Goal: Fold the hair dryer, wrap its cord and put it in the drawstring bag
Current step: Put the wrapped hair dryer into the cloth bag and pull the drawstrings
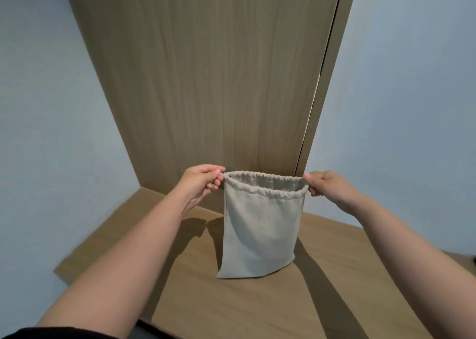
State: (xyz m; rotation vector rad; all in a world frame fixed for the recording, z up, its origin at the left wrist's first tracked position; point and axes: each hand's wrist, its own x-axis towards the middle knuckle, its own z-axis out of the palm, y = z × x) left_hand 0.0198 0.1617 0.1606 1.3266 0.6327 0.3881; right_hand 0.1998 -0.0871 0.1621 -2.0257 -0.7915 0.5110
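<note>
At the far left is a pale blue wall [51,106], and a black sleeve [64,333] shows at the bottom edge. The left hand [203,181] is curled and pinches the left corner of the mouth of the beige cloth drawstring bag [260,230], with a knotted cord end showing under its fingers. The bag hangs upright between the two hands over the light brown wooden tabletop [231,300]. Its lower edge is at or just above the wood; I cannot tell if they touch. Its gathered mouth is slightly parted. The hair dryer is not visible, and whether it is already inside cannot be told.

The right hand [327,184] pinches the opposite corner. The step seems to be working the mouth by its cords. To do it well, both hands should pull evenly and level, so the gathers slide without bunching on one side and the bag does not tip.

Behind stands a tall brown wood-grain panel [206,80], close to the bag but not touching it. A small dark object [474,258] sits at the right edge, well apart. Nothing visible blocks the hands.
</note>
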